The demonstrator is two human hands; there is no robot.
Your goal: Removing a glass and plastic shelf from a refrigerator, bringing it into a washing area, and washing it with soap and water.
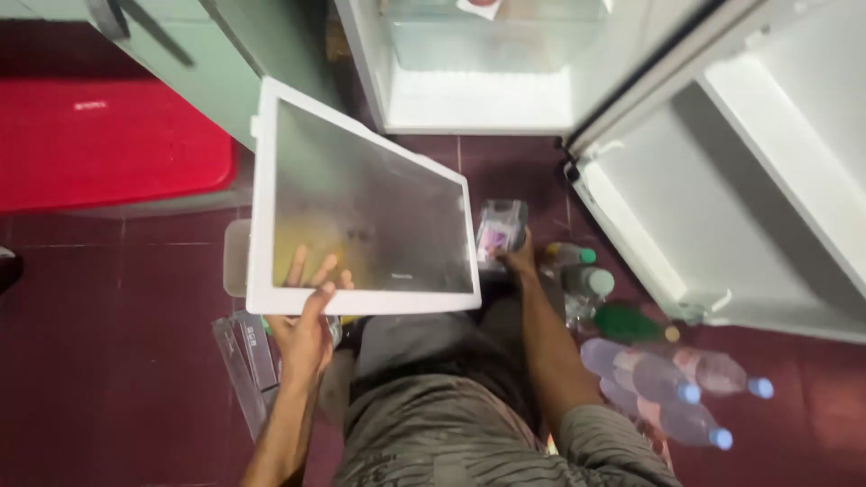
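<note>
A white-framed glass shelf (pixel 361 203) is held tilted above the dark red floor (pixel 117 361), gripped at its near edge by the left hand (pixel 305 329), thumb over the frame and fingers spread beneath the glass. Its far corner is close to the open fridge (pixel 478 99). A small clear container (pixel 499 230) is touched by the right hand (pixel 520 263); the closure of that grip cannot be told. Plastic bottles (pixel 658 383) are crowded under the door (pixel 722 207), while open floor is left on the left side.
</note>
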